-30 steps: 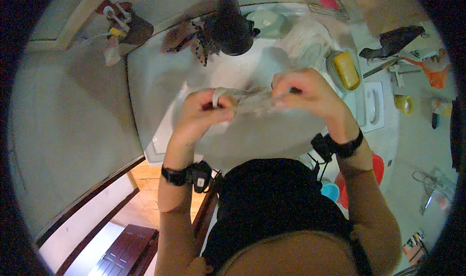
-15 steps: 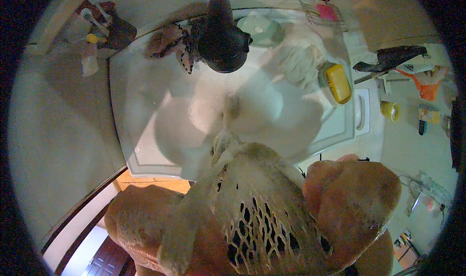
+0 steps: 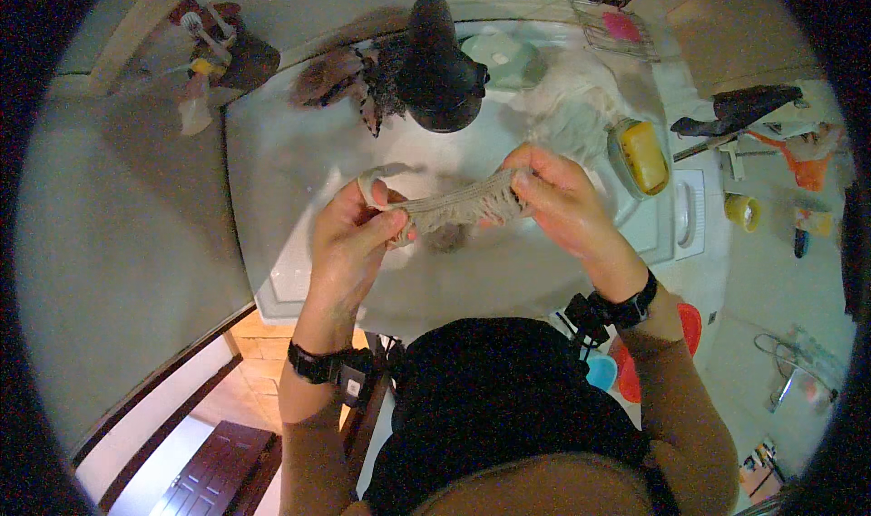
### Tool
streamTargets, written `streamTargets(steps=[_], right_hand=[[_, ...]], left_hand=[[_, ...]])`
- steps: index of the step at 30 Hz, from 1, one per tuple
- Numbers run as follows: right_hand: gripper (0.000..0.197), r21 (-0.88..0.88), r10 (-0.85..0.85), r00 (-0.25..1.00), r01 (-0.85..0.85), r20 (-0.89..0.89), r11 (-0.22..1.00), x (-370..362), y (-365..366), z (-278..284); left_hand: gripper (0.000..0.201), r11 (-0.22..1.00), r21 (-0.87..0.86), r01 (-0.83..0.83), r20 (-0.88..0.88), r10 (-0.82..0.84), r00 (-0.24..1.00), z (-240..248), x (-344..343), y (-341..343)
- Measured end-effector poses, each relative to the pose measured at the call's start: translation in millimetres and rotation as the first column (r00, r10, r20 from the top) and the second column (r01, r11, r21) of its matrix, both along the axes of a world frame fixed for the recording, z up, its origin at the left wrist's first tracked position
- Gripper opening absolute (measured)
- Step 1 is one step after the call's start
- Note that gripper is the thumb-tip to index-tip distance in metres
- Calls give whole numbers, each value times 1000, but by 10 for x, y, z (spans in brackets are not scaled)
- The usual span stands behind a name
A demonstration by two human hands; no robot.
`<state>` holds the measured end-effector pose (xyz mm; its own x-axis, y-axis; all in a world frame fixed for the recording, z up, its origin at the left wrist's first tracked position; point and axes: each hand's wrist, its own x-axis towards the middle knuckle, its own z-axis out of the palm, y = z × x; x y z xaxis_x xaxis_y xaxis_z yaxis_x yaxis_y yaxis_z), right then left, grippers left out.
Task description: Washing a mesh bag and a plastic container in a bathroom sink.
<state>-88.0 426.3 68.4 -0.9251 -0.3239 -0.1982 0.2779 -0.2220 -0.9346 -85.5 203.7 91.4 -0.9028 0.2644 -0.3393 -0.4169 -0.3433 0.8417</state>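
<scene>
A wet, beige mesh-knit cloth with a ribbed band is stretched sideways over the white sink. My left hand pinches one end, and a loose loop of the cloth sticks up by its fingers. At the other end, my right hand grips the band between thumb and fingers. Both hands are held above the basin, some way in front of the black faucet. To the right of my right hand, a yellow soap bar sits in a clear dish.
Dark patterned cloth lies left of the faucet. A pale green dish and a whitish cloth lie to its right. A wire rack holds something pink. Below right are a red basin and a light-blue bowl.
The cloth was raised close to the camera, spread wide with its mesh open. It has come down and away over the sink, bunched into a narrow stretched band between both hands.
</scene>
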Motion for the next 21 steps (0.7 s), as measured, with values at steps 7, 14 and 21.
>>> streamTargets(steps=[7, 14, 21], right_hand=[[12, -110, -110, 994, 112, 25, 988, -65, -137, 78], [20, 479, 408, 865, -238, -291, 845, -119, -165, 293], [20, 512, 223, 869, 41, -443, 858, -6, -277, 213]], left_hand=[[23, 999, 21, -28, -50, 29, 998, -68, -45, 72], [19, 984, -178, 25, -109, -45, 993, 4, 10, 222], [16, 995, -93, 39, -192, -57, 980, 12, 23, 229]])
